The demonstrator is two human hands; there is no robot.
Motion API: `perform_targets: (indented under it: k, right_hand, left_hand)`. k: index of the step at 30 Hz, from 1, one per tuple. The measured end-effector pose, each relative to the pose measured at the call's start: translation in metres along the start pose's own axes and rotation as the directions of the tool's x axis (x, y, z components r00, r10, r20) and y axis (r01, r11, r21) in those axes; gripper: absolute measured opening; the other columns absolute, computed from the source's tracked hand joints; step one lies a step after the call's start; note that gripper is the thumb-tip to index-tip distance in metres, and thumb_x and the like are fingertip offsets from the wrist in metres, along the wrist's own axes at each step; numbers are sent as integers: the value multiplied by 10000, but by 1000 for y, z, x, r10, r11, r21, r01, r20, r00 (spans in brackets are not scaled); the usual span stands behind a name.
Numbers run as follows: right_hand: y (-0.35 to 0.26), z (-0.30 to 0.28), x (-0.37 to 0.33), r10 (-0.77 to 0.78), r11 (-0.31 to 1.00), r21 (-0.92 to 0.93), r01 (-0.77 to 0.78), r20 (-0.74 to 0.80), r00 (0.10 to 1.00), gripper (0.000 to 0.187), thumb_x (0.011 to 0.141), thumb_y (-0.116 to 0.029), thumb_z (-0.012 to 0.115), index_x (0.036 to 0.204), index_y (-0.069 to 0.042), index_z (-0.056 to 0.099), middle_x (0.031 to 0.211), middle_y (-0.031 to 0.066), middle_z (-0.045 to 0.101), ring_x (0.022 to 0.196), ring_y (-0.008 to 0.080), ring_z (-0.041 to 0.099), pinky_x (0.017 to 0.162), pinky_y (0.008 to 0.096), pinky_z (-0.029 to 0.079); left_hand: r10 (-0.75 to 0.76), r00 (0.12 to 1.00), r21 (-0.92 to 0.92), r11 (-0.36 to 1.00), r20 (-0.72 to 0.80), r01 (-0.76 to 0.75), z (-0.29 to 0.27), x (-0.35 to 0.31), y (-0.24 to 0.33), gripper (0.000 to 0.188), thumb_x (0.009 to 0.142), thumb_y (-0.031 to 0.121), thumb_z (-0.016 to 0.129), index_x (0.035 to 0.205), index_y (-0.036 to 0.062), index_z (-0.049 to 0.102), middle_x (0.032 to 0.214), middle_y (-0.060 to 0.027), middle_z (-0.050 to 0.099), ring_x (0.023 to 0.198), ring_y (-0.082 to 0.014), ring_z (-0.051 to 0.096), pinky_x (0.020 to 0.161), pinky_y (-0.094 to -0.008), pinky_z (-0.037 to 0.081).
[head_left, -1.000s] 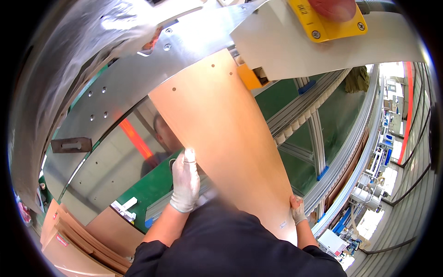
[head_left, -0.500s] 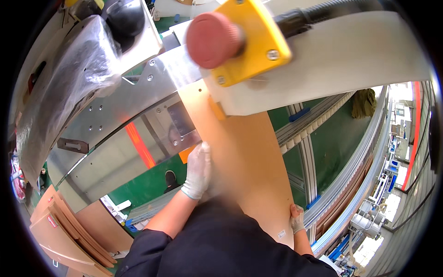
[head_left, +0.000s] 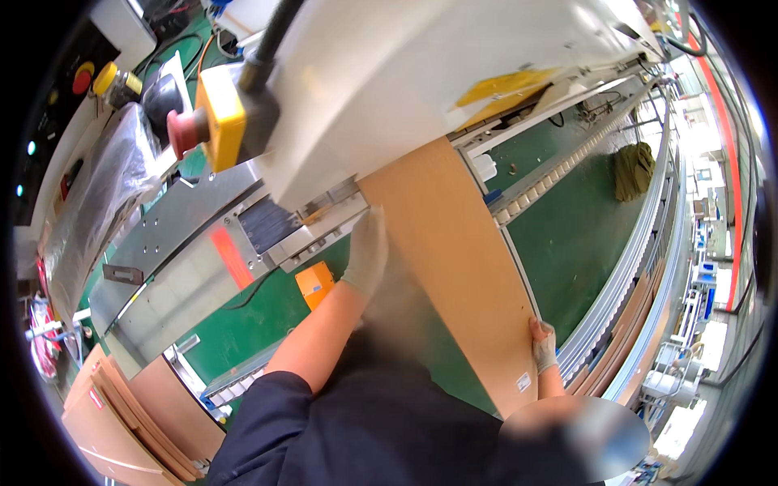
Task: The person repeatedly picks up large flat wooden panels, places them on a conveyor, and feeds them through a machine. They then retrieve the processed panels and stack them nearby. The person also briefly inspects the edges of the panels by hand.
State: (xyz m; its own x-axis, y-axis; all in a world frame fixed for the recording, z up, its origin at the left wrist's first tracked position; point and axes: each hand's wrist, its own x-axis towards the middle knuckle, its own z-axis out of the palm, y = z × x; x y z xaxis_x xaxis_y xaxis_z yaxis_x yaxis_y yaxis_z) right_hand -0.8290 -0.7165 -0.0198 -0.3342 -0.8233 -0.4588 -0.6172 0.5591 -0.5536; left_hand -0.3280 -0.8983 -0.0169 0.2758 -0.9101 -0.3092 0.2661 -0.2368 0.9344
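Note:
A long tan board (head_left: 454,251) slants from beneath the white machine cover (head_left: 389,73) down to my right side. My left hand (head_left: 367,251), in a pale glove and somewhat blurred, lies with fingers stretched out along the board's left edge, close to the machine's metal block (head_left: 324,231). Farther down, on the opposite edge, my gloved right hand (head_left: 545,344) grips the board, with bare fingertips showing on its top face. A small white label (head_left: 523,381) is stuck near the board's lower end.
A yellow box with a red push button (head_left: 212,121) juts from the cover at upper left. Stacked tan boards (head_left: 121,421) lean at lower left. Metal rails with rollers (head_left: 559,182) run at right, near a dark green cloth (head_left: 634,172). An orange box (head_left: 314,283) sits below the machine.
The view has shifted, with the button box now farther left. Both my hands stay at the board's edges. Green floor now shows between my body and the board.

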Motion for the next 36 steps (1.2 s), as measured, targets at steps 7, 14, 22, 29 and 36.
perform_targets:
  k: [7, 14, 22, 29, 36]
  right_hand:
    - [-99, -14, 26, -524, 822, -491, 287, -457, 718, 344, 873, -351, 664, 985, -26, 683, 969, 168, 689, 941, 354, 641, 834, 421, 504]
    - [-194, 102, 1, -726, 685, -631, 365, -542, 423, 431, 779, -262, 707, 1149, -60, 619, 1162, 161, 619, 1144, 373, 531, 977, 500, 414]
    - [-159, 324, -103, -607, 659, -180, 730, 446, 658, 504, 835, -435, 637, 1162, -53, 664, 1143, 209, 663, 1088, 368, 619, 925, 452, 485]
    - [-126, 263, -157, -69, 876, -363, 318, 558, 827, 495, 903, -447, 528, 1199, -67, 641, 1192, 195, 646, 1124, 381, 593, 924, 460, 474]
    - [-111, 240, -250, -69, 988, -137, 70, 7, 998, 400, 919, -402, 544, 1127, -83, 666, 1058, 164, 690, 1019, 350, 636, 893, 401, 493]
  left_hand:
    - [-62, 975, 77, 996, 215, 46, 52, 58, -14, 619, 1028, 504, 339, 1187, -43, 581, 1115, -147, 670, 998, -237, 642, 857, -361, 519]
    - [9, 860, 684, 601, 511, -413, -6, 36, -32, 514, 1006, 460, 386, 1033, -1, 610, 1032, -230, 668, 905, -359, 657, 766, -455, 513]
    - [64, 874, 854, 193, 481, -484, -146, -143, 25, 392, 827, 395, 683, 999, 55, 588, 843, -205, 659, 770, -430, 623, 675, -501, 497]
    - [87, 864, 865, 31, 496, -500, -169, -154, 28, 446, 790, 422, 713, 973, 39, 576, 913, -184, 678, 828, -392, 659, 729, -476, 521]
    - [75, 817, 801, 160, 572, -576, -159, -161, 45, 371, 832, 370, 681, 923, 23, 586, 872, -197, 676, 852, -407, 657, 770, -490, 514]
